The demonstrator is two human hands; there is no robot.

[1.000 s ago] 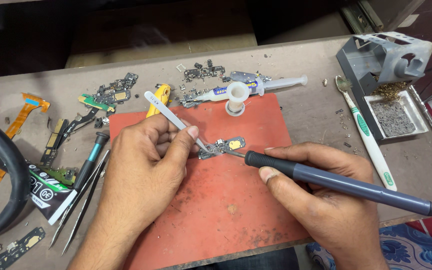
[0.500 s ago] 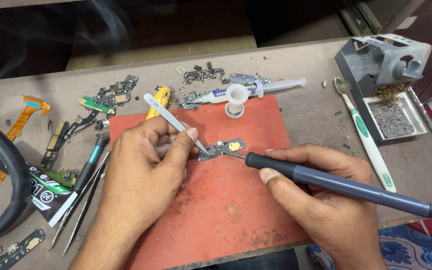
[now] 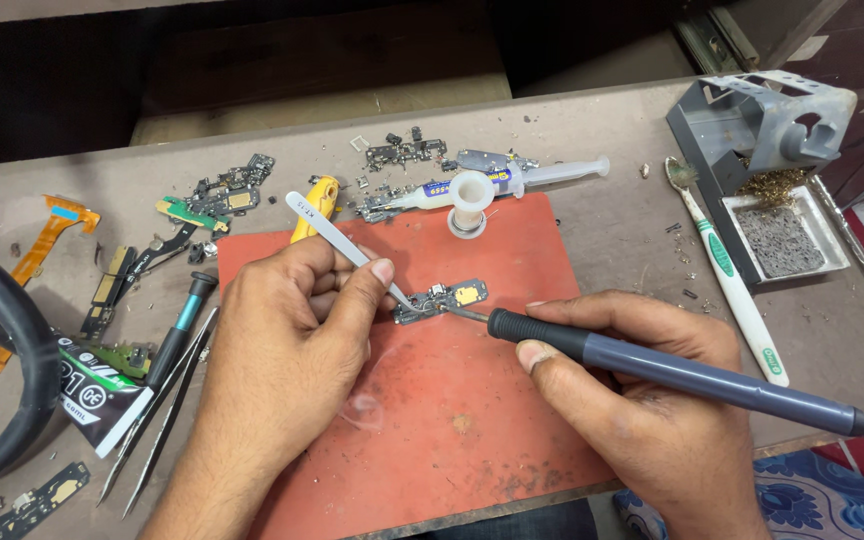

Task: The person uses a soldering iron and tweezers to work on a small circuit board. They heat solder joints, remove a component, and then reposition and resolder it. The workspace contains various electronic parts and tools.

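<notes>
Seen from the head camera, the left hand pinches slim silver metal tweezers between thumb and fingers, their tips pressing on a small dark circuit board with a gold patch that lies on the red rubber work mat. The right hand grips a grey, black-collared soldering iron, whose tip touches the board's right end, just beyond both sets of fingers.

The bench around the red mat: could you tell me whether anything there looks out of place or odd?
Mostly clutter: loose circuit-board scraps lie scattered beyond the red mat, and a toothbrush lies among the tools. A faint wisp of smoke hangs over the mat. The left hand and right hand look steady.
</notes>
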